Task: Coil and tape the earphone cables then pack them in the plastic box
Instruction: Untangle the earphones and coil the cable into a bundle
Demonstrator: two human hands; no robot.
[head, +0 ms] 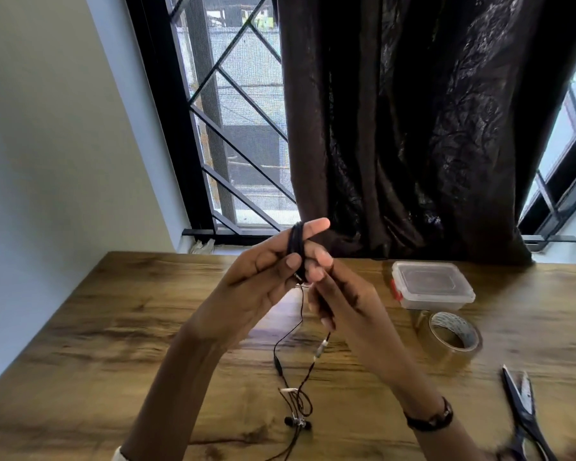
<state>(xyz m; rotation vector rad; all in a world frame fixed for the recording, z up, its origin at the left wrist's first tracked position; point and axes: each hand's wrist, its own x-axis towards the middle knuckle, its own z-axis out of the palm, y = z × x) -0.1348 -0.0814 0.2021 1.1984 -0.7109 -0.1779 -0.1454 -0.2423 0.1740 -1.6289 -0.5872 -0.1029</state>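
A black earphone cable (296,242) is wound in several turns around the fingers of my left hand (263,277), which is raised above the table, thumb pressing the coil. My right hand (340,294) pinches the cable just below the coil. The loose end hangs down to the table, where the earbuds (298,422) and an inline remote (277,364) lie. A clear plastic box (431,284) with its lid on and a red clip stands at the right. A roll of clear tape (454,334) lies in front of it.
Black scissors (522,410) lie near the table's right front edge. The wooden table (113,327) stands against a window with a metal grille (233,128) and a dark curtain (413,128). A white wall is on the left.
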